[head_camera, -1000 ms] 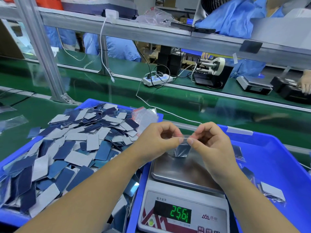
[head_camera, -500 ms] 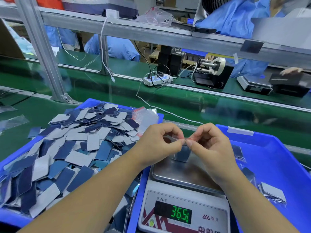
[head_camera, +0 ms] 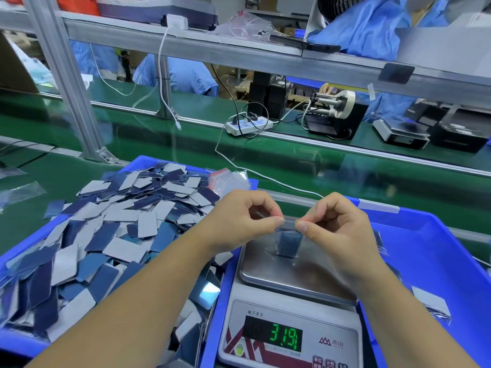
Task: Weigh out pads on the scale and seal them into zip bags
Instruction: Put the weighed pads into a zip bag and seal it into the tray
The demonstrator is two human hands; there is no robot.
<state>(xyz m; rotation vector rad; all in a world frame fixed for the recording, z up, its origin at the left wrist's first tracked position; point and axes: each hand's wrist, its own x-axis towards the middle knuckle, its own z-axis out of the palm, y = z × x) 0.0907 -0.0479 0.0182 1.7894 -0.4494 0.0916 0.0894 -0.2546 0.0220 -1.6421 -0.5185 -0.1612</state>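
Since the earlier frames the two hands have drawn slightly apart along the bag's top edge, and the scale's green readout has changed from 36.5 to about 3.19, its last digit hard to read.

Head view: the left hand [head_camera: 240, 221] pinches one end of the zip bag's [head_camera: 288, 241] mouth between thumb and forefinger, the other fingers curled; the right hand [head_camera: 336, 227] pinches the opposite end the same way. The bag hangs below and between the fingertips, its long axis roughly vertical, mouth up, its lower edge touching or just above the scale [head_camera: 292, 272] pan; I cannot tell which. The clear film is almost invisible, and how many blue pads sit inside cannot be made out. Whether the red zip strip is closed is hidden by the thumbs.

Left of the left hand, loose pads [head_camera: 114, 229] lie heaped in a blue tray [head_camera: 16, 338], pointing every way. Just beyond that hand lie spare bags [head_camera: 228, 179]. Right of the right hand, a second blue tray [head_camera: 435, 251] holds filled bags, partly hidden by the forearm and cut off at the frame edge.
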